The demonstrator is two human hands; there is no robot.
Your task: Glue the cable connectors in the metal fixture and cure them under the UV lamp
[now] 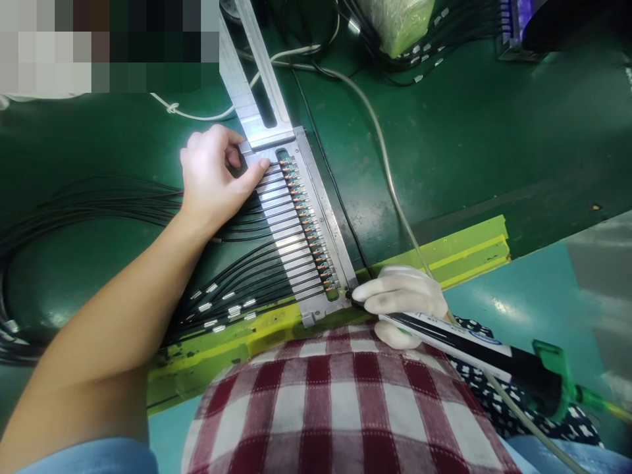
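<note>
A metal fixture [320, 220] lies slantwise on the green table, holding a row of black cables [281, 219] side by side. Their stripped ends meet small connector pieces [310, 227] along a slot. At the fixture's far end, my bare left hand [214, 171] grips its left edge, thumb pressed on the plate by the topmost cables and fingers curled, partly hidden. Wearing a white glove, my right hand [402, 299] is closed around a black dispensing syringe [454, 339] with a green adapter [553, 375]. The syringe's dark tip is at the fixture's near right corner.
A slotted metal arm [257, 72] extends from the fixture's far end. Loose cable bundles [99, 210] spread left. A beige hose [380, 131] curves across the table [459, 145], whose front edge has yellow tape [474, 250]. Behind are a wrapped bundle [395, 26] and a purple-lit block [523, 29].
</note>
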